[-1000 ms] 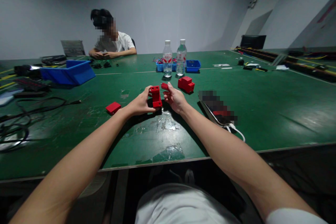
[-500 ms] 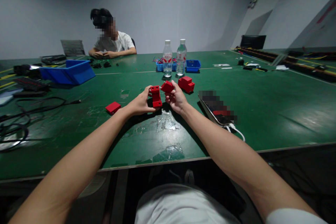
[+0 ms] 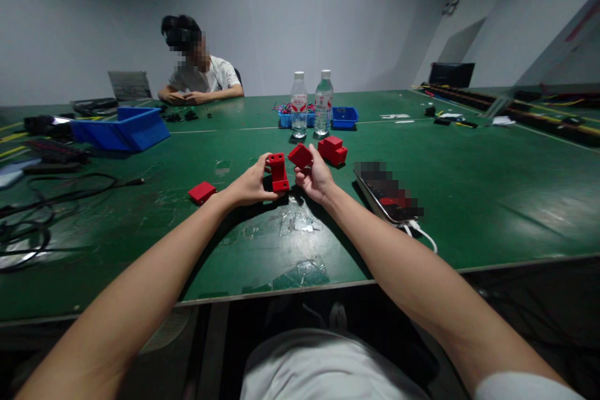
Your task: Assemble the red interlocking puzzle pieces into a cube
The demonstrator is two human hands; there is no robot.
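Note:
My left hand (image 3: 255, 184) grips a red notched block (image 3: 279, 172) with round holes in its end faces, thumb below and fingers behind it. Just to its right, my right hand (image 3: 317, 179) holds a smaller red block (image 3: 300, 155) between thumb and fingers, tilted with a corner up. A small gap separates the two held pieces. Beyond my right hand, a larger stepped red block (image 3: 332, 151) rests on the green table (image 3: 300, 269). Another flat red block (image 3: 202, 192) lies left of my left wrist.
Two water bottles (image 3: 299, 106) stand before small blue trays (image 3: 345, 117). A phone (image 3: 387, 194) with a white cable lies right of my hands. A large blue bin (image 3: 122, 130) and black cables (image 3: 70, 184) are at left. Across the table sits a person (image 3: 206, 78).
The small red block in my right hand has turned, so its broad face shows more. My left hand and its block have hardly moved.

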